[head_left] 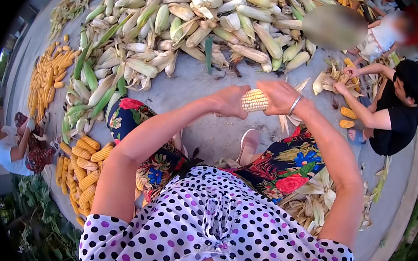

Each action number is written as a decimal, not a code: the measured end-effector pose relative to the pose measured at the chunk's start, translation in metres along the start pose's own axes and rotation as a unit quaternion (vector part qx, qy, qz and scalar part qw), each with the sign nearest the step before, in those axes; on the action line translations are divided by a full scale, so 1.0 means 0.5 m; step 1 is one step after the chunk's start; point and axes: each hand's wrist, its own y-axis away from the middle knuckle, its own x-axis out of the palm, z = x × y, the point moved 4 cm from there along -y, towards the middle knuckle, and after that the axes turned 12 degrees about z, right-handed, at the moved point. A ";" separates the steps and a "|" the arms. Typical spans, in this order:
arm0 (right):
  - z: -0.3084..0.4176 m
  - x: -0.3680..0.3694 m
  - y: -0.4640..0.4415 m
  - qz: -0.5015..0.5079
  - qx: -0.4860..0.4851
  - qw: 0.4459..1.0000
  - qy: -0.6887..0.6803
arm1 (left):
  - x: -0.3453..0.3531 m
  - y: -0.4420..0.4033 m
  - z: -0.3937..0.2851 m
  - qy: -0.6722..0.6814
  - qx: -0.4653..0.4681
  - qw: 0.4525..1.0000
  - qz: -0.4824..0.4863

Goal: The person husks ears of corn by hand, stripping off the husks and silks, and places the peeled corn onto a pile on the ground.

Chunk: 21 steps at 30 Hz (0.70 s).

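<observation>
Your left hand [233,101] and right hand [278,97] are positioned in front of you, above the bare ground [213,115] between your knees. The corn cob [255,100] is located between them, stripped of its husk, with its pale kernels exposed at mid-length. The fingers of your left hand are clenched around the left end of the cob; those of your right hand grasp the right end. A bangle [296,104] encircles your right wrist.

Ahead of you lies the main pile of corn in husks [205,17], which spreads across the upper part of the view and down toward your left knee. Beside your left side is a heap of husked yellow cobs [86,166]; a second heap of husked cobs [48,77] lies farther off, left of the main pile. Loose dry husks [318,196] lie beside your right leg.

To your right, a person in a black top [399,118] holds a partly opened ear [330,83] — its husk leaves spread outward. Two yellow cobs [347,118] lie near that person. At the far left, a person in a white top [11,149] is in view — details too small to tell.
</observation>
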 end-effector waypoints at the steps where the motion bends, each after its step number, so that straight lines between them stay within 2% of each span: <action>1: -0.013 0.008 -0.003 0.035 0.030 0.998 -0.049 | -0.006 0.008 0.001 -0.077 -0.022 0.997 -0.014; 4: -0.044 0.030 -0.004 0.096 0.106 0.962 -0.233 | -0.023 0.021 0.054 -0.248 0.017 0.958 -0.141; 6: -0.042 0.034 0.008 0.109 0.124 0.924 -0.346 | -0.029 0.027 0.077 -0.234 -0.001 0.965 -0.116; 10: -0.041 0.046 -0.014 0.123 0.129 0.925 -0.335 | -0.030 0.021 0.114 -0.135 -0.069 0.987 -0.045; 13: -0.045 0.055 -0.027 0.132 0.125 0.925 -0.334 | -0.029 0.027 0.143 -0.158 -0.101 0.982 -0.008; 16: -0.074 0.065 -0.021 0.145 0.159 0.927 -0.306 | -0.018 0.046 0.289 -0.154 -0.145 0.977 -0.041; 19: -0.105 0.076 -0.017 0.164 0.191 0.946 -0.206 | -0.006 0.102 0.369 -0.296 -0.307 0.888 0.171; 21: -0.136 0.113 -0.023 0.135 0.191 0.968 -0.093 | 0.003 0.116 0.334 -0.372 -0.276 0.860 0.215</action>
